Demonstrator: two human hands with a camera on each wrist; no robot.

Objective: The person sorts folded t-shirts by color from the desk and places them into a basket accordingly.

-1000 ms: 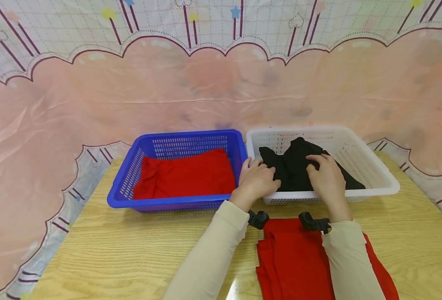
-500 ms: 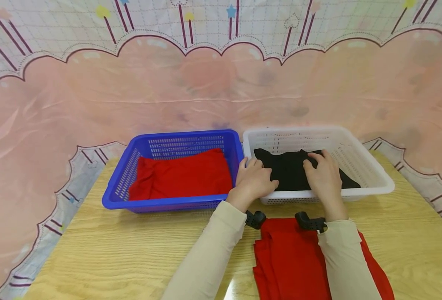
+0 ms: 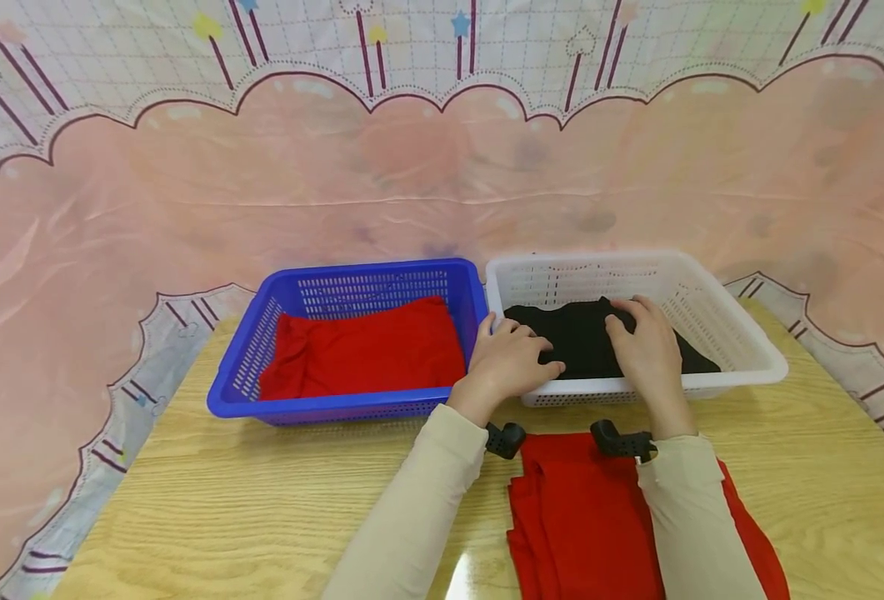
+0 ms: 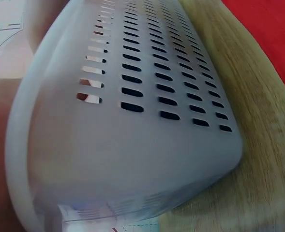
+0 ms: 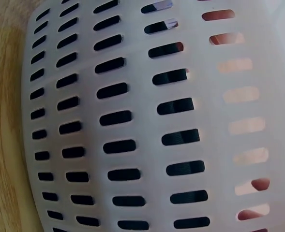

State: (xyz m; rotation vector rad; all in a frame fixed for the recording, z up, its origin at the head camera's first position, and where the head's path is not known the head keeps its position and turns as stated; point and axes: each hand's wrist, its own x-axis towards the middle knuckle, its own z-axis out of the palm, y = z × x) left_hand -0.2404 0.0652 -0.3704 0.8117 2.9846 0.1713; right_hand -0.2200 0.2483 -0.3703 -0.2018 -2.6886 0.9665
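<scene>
Black cloth [image 3: 580,337] lies low in the white basket [image 3: 767,367], its top edge uneven. My left hand [image 3: 505,358] reaches over the basket's near left corner, relaxed fingers at the cloth's left end. The right hand [image 3: 647,346] rests on the cloth right of its middle, thumb and fingers apart and slightly bent; its fingertips are partly hidden. The left wrist view shows the basket's slotted wall [image 4: 108,150] with a blurred part of the hand at the left edge. Dark cloth shows through the slots of the wall [image 5: 147,116] in the right wrist view.
A blue basket [image 3: 344,402] with red cloth [image 3: 382,350] inside stands against the white basket's left side. Folded red cloth [image 3: 587,517] lies on the wooden table [image 3: 262,508] nearer me, partly under my right forearm. A patterned curtain [image 3: 412,167] hangs behind.
The black cloth's raised middle has sunk and lies flatter. Its left upper corner is slightly lower. The right fingers have shifted slightly further back; the left hand has barely moved.
</scene>
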